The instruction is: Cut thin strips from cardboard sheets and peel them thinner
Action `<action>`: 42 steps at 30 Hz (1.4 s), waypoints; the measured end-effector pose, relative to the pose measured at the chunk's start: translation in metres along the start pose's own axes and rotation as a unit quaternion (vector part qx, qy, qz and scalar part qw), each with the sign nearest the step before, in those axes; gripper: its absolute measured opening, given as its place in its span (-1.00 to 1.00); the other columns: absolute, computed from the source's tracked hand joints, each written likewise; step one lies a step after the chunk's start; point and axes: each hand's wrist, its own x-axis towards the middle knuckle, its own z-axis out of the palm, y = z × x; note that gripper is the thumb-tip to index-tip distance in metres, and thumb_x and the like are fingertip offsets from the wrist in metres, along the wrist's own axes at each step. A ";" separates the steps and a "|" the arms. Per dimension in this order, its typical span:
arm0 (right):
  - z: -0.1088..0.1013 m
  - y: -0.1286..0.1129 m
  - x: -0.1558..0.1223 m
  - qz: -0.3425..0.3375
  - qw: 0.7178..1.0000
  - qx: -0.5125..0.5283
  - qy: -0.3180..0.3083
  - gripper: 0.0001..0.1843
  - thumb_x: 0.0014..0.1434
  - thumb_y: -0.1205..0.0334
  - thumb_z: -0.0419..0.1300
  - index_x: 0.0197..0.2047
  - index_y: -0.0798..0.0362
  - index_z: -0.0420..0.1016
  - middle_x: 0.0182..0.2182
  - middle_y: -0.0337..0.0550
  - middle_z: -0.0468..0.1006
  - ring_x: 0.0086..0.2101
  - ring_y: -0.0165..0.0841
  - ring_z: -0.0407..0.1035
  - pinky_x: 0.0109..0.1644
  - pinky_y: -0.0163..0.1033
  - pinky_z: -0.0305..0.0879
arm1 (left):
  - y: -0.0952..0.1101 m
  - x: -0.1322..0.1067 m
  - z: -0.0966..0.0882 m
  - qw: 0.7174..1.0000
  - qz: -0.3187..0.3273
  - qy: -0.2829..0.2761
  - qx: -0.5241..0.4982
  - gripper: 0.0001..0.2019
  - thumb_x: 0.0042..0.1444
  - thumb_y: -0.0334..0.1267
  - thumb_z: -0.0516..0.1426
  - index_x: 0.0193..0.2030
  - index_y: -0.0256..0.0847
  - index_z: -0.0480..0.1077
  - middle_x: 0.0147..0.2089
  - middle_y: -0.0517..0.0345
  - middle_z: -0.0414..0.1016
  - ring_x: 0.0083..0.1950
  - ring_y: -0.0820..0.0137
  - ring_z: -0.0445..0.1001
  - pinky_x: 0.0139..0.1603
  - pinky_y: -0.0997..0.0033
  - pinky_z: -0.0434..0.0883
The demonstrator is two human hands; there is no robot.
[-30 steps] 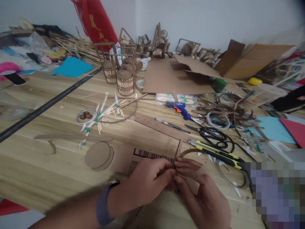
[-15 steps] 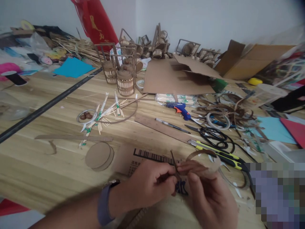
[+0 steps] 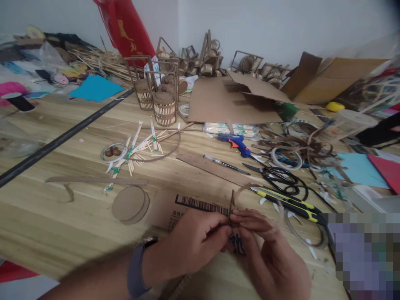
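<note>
Just above a piece of printed cardboard (image 3: pixel 161 206) with a barcode, my left hand (image 3: pixel 193 243) is closed in a pinch on a thin brown cardboard strip (image 3: pixel 231 202). The strip's narrow end sticks up between the hands. My right hand (image 3: pixel 275 254) meets it from the other side, with thumb and fingers closed on the same strip. A loop of the strip curves up behind the right fingers. To the left lie two round cardboard discs (image 3: pixel 128 204), one partly over the other.
A utility knife (image 3: pixel 284 202), black scissors (image 3: pixel 262 168), a pen (image 3: pixel 225 163) and a blue glue gun (image 3: pixel 236 142) lie beyond my hands. Split sticks (image 3: pixel 142 152) lie farther left. Small lidded buckets (image 3: pixel 164 109) with tall handles stand at the back.
My right hand has moved in against the left, its fingers closing on the strip. The strip's end now stands more upright, and its loop has shifted left.
</note>
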 end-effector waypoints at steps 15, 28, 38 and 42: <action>0.002 0.000 0.002 -0.039 0.999 -0.011 -0.007 -0.97 0.34 0.28 0.21 -0.16 -0.03 0.48 -0.29 -0.12 0.68 -0.21 -0.26 0.61 -0.16 -0.18 0.60 | 0.000 0.004 -0.004 0.998 -0.029 0.004 -0.050 -0.67 0.33 -0.06 0.03 -0.31 -0.25 0.43 -0.40 0.09 0.55 -0.37 0.36 0.51 -0.37 0.49 0.35; -0.002 -0.004 0.000 0.075 0.996 0.038 0.018 -0.86 0.40 0.31 0.11 -0.17 -0.07 0.48 -0.33 -0.21 0.68 -0.26 -0.37 0.62 -0.15 -0.35 0.55 | 0.000 0.002 -0.006 0.999 0.040 -0.025 0.027 -0.65 0.28 -0.25 0.00 -0.47 -0.27 0.48 -0.48 0.13 0.53 -0.43 0.42 0.46 -0.40 0.51 0.25; 0.002 0.000 -0.005 -0.018 1.000 0.009 -0.009 -0.92 0.42 0.20 0.15 -0.15 -0.03 0.44 -0.29 -0.16 0.68 -0.18 -0.33 0.60 -0.08 -0.25 0.54 | -0.005 0.003 -0.001 0.999 -0.026 0.000 -0.030 -0.65 0.33 -0.03 0.03 -0.32 -0.24 0.45 -0.38 0.09 0.57 -0.35 0.35 0.53 -0.35 0.48 0.34; 0.001 0.002 0.001 -0.051 0.997 -0.059 -0.022 -0.88 0.42 0.20 0.14 -0.17 -0.01 0.47 -0.26 -0.14 0.69 -0.15 -0.35 0.60 -0.07 -0.30 0.51 | -0.006 0.003 0.000 0.999 -0.033 0.004 -0.034 -0.64 0.33 -0.01 0.01 -0.32 -0.24 0.43 -0.37 0.04 0.59 -0.34 0.31 0.55 -0.35 0.45 0.37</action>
